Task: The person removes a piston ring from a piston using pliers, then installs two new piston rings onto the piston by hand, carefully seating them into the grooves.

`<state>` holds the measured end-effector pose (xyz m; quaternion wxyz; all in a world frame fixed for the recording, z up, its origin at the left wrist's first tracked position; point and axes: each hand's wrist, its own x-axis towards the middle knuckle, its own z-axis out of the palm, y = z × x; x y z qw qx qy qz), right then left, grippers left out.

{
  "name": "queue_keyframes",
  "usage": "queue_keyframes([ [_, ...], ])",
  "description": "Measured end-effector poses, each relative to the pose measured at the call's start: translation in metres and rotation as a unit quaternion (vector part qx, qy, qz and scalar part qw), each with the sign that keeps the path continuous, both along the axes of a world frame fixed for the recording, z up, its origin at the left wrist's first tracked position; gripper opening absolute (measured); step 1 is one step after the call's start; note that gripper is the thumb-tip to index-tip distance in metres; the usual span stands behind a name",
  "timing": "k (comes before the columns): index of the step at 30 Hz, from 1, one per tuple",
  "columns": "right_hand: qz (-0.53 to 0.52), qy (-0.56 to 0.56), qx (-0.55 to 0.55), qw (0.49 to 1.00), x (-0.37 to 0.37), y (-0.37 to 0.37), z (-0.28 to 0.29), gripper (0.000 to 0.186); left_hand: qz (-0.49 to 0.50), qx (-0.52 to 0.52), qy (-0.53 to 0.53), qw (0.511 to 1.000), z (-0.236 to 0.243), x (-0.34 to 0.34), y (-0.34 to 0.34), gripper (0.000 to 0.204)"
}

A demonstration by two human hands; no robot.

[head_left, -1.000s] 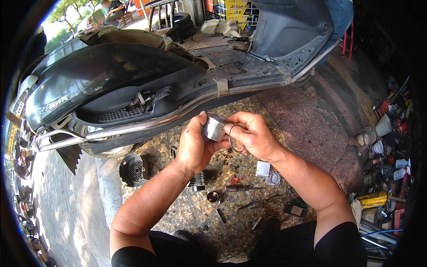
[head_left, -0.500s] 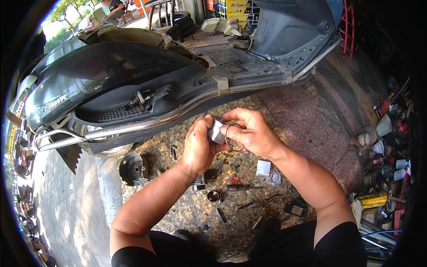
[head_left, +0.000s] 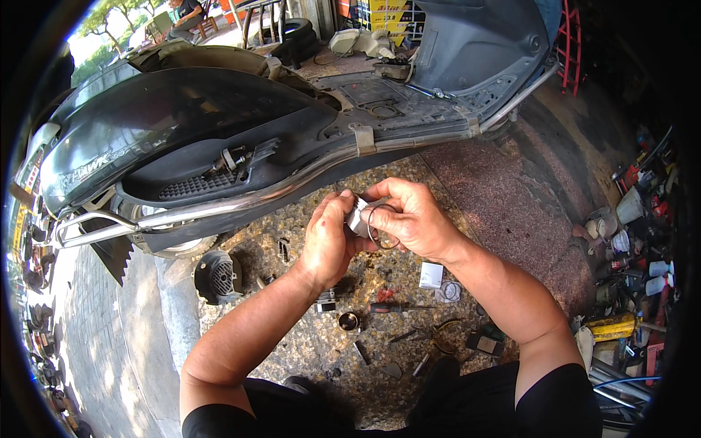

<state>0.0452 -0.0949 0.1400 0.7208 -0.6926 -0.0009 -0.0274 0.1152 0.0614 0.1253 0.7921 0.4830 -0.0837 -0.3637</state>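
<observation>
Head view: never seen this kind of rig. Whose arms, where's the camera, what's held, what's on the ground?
No robot here: these are a person's own bare arms. Every picture comes from the left of two wide fisheye cameras worn on the head, looking down, so straight edges bend near the rim. The left hand grips a silver metal cylinder; the right hand pinches a thin dark ring beside it. On the speckled ground lie a screwdriver, a small white box and a black vented cover. Beyond the hands stands a dark scooter.
</observation>
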Motion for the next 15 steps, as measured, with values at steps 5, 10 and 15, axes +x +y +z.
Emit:
queue_keyframes([
  [5, 0.014, -0.002, 0.022, 1.0, -0.0019, -0.002, -0.0008, 0.024, 0.0, 0.015, -0.024, 1.0, 0.0012, -0.0021, 0.0008, 0.032],
  [10, 0.025, 0.022, 0.051, 0.998, -0.0024, -0.0061, -0.005, 0.023, -0.003, 0.016, -0.004, 1.0, 0.0008, -0.0015, 0.0015, 0.033],
  [15, 0.043, 0.012, 0.061, 0.997, -0.002, -0.0086, -0.0081, 0.023, -0.005, 0.015, 0.02, 1.0, 0.0004, 0.0012, 0.0014, 0.034],
])
